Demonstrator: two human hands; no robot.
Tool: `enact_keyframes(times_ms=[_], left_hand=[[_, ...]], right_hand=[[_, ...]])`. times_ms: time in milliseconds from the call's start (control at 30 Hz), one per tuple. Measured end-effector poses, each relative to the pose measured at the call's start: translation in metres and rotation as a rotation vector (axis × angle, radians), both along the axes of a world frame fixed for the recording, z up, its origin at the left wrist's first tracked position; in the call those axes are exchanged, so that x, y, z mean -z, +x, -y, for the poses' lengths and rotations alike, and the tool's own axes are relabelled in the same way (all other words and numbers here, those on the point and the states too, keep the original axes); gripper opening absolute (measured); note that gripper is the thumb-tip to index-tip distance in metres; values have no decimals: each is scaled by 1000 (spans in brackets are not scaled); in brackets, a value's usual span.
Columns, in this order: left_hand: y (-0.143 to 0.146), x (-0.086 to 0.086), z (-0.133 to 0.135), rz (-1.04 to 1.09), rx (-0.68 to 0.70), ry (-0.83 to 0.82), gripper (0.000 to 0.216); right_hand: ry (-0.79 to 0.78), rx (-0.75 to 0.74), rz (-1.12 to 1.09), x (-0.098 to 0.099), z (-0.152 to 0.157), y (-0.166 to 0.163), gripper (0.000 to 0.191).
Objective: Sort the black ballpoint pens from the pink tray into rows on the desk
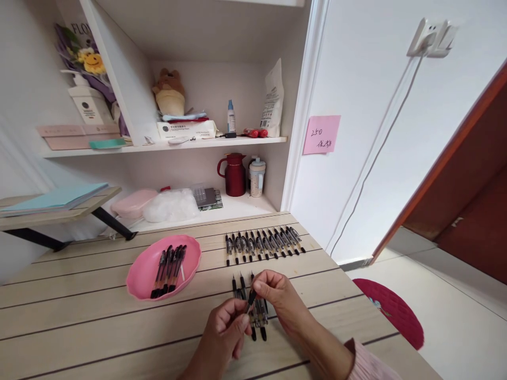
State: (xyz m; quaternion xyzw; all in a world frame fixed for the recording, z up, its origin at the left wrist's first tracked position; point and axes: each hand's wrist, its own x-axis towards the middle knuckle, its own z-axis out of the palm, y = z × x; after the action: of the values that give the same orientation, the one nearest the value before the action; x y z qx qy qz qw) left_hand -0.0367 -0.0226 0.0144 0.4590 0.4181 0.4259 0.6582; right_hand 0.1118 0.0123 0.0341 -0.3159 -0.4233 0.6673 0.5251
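My left hand [224, 330] and my right hand [277, 298] meet over the wooden table [79, 327], both pinching one black pen [250, 301] between their fingertips. Just under them lie a few more black pens [257, 316] in a short row. Farther back a long row of several black pens [263, 244] lies side by side. To the left a pink dish [137, 285] holds several black pens [168, 269].
Shelves behind the table carry a dark red jug [233, 174], a small tumbler [257, 177], a pink box [132, 203], bottles and a plush toy. A pink sticky note [321, 134] hangs on the white wall. A red round mat [392, 311] lies on the floor at right.
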Motion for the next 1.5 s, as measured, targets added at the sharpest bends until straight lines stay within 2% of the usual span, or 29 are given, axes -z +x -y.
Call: enact_keyframes(times_ms=[133,300,467,800,900,967,1033,1067,1167,1233,1300,1367,1433,1500], left_hand=[[-1,0,0,118,51,-71,29],[-1,2,-2,-16,-32,-4,31],[-1,3,-2,107,22,-60,26],[-2,-1,-1,-121,-80,49,29],[-2,-1,-2,-118,-89,36,30],[-2,-2,-2,-104,-117,35,29],[-1,-4,-3,-95,-155,32,28],[-1,-4,-4,-93,-165,27,27],[-3,-2,-6,-94,-165,19,27],[-4,1,-7,-105,-149,26,28],[-4,3,-7,-127,-129,31,29],[-4,4,-7,-162,-110,28,31],[-2,4,-7,-196,-99,22,31],[0,4,-6,-219,-99,20,30]], right_hand=[[9,-67,-52,0,1,0,24],[-14,-5,-38,2,1,-4,19],[-26,-75,-82,2,2,-4,24],[86,0,32,4,2,-3,20],[144,6,188,-2,-6,10,29],[201,140,392,-7,-14,26,34],[240,372,754,-9,-22,42,31],[231,415,985,-8,-25,49,30],[166,366,1520,1,-27,58,27],[176,282,1683,10,-26,55,21],[203,216,1738,15,-26,52,11],[205,218,1721,17,-27,51,9],[197,281,1621,15,-30,51,8],[211,328,1390,12,-31,50,4]])
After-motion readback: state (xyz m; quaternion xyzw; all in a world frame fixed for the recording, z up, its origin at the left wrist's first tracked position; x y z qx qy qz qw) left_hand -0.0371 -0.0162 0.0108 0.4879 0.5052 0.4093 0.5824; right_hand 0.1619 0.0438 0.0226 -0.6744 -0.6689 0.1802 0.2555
